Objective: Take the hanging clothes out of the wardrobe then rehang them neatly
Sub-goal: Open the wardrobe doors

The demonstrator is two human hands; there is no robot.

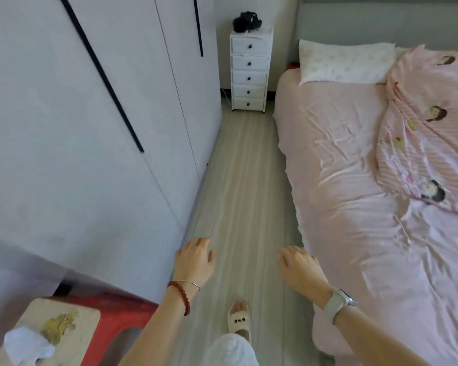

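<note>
The wardrobe (85, 122) fills the left of the frame, its pale doors closed; two long black strip handles (101, 72) run down the door edges. The hanging clothes are not visible — they are presumably behind those doors, so no part of the task is done yet. The left hand (195, 261), wearing a red bead bracelet (180, 297), hangs at lower centre just beside the wardrobe's bottom corner, fingers loosely curled and holding nothing. The right hand (298, 266), with a pale watch (337, 305) on its wrist, hangs near the edge of the bed (354, 180), likewise relaxed and empty. The bed, covered in a pink sheet with a folded patterned quilt (428, 133) at upper right, offers a wide soft surface for laying garments out. A white drawer unit (249, 70) stands at upper centre against the far wall; a red stool (117, 318) and a small wooden one (53, 331) sit at lower left. Handling estimate: the doors should be stiff and light to swing — take hold of a black strip handle near its middle. Garments on hangers will likely be soft and prone to slipping off; grip each at the hanger hook or neck, not the cloth.
</note>
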